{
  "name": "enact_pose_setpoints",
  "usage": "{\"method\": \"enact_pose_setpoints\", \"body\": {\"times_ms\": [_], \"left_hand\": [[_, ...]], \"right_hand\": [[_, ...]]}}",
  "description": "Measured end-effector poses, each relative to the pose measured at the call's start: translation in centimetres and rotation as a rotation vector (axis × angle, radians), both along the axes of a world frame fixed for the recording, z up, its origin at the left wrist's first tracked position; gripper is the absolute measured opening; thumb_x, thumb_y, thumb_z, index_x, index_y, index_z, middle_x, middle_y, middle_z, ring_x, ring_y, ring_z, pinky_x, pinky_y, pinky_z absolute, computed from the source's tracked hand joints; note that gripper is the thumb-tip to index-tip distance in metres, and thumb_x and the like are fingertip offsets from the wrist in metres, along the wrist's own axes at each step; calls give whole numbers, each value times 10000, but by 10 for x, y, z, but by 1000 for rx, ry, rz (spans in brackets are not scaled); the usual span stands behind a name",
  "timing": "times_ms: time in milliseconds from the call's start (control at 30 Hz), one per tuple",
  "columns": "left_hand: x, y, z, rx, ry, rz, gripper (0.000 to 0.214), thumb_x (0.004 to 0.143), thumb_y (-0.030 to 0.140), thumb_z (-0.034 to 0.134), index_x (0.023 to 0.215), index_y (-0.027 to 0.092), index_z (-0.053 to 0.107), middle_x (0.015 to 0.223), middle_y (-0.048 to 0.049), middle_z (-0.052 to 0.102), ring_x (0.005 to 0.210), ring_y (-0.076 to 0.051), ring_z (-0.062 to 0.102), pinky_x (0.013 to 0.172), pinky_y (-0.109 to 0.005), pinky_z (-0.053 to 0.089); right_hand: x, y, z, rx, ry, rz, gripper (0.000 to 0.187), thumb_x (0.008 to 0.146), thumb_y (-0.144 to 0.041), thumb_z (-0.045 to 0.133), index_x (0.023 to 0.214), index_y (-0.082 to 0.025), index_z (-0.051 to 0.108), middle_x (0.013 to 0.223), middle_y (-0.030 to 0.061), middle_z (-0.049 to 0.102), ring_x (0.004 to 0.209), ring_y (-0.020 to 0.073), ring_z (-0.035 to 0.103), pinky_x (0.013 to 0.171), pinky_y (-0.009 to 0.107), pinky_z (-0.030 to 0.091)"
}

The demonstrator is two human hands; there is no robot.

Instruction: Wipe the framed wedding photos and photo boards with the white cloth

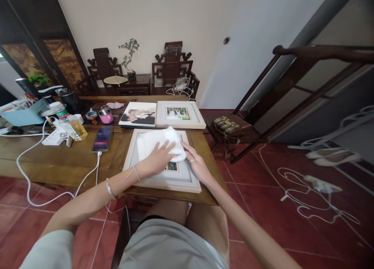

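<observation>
1. The left hand (159,159) lies palm down with fingers spread on a white cloth (153,142), its forearm angled in from the lower left.
2. The right hand (199,166) rests along the right side of the near picture frame (168,186), fingers extended beside the cloth; I cannot tell whether they pinch anything.
3. The cloth covers part of that frame on the wooden table (70,160).
4. A bottle (74,128) containing yellowish liquid has a green label, too small to read.
5. A blue box (32,116) holds pens.

Soft lt, pale wall (140,12) bright, far R dim, edges stretched & blurry.
</observation>
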State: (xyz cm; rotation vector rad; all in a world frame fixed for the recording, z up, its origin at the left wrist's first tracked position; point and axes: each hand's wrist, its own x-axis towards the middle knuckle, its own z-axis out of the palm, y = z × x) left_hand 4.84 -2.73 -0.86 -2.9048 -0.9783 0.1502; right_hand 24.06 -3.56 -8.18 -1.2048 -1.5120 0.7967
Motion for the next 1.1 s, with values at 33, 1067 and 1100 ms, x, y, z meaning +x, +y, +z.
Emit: {"method": "enact_pose_setpoints", "body": {"times_ms": [33, 1067, 1100], "left_hand": [[4, 6, -1, -1, -6, 5, 608, 796, 7, 447, 1373, 196, 437, 1550, -156, 206, 1422, -376, 170, 1059, -622, 267], [19, 65, 6, 53, -141, -185, 476, 792, -78, 405, 1203, 129, 528, 1382, -177, 489, 1404, -210, 293, 1098, -415, 290], [18, 64, 4, 59, -128, -173, 455, 794, -76, 409, 1180, 124, 542, 1372, -183, 498, 1393, -214, 315, 1094, -419, 294]], "right_hand": [[-1, -1, 0, 3, -2, 0, 469, 910, -490, 424, 1314, -283, 543, 1448, 38, 456, 1375, 230, 339, 1164, 449, 194], [6, 2, -4, 232, -433, 192, 547, 812, -120, 392, 1338, -217, 504, 1421, 78, 471, 1393, 270, 267, 1140, 569, 231], [7, 3, -5, 235, -429, 200, 577, 793, -101, 389, 1345, -231, 495, 1432, 63, 460, 1397, 264, 262, 1140, 569, 232]]}}
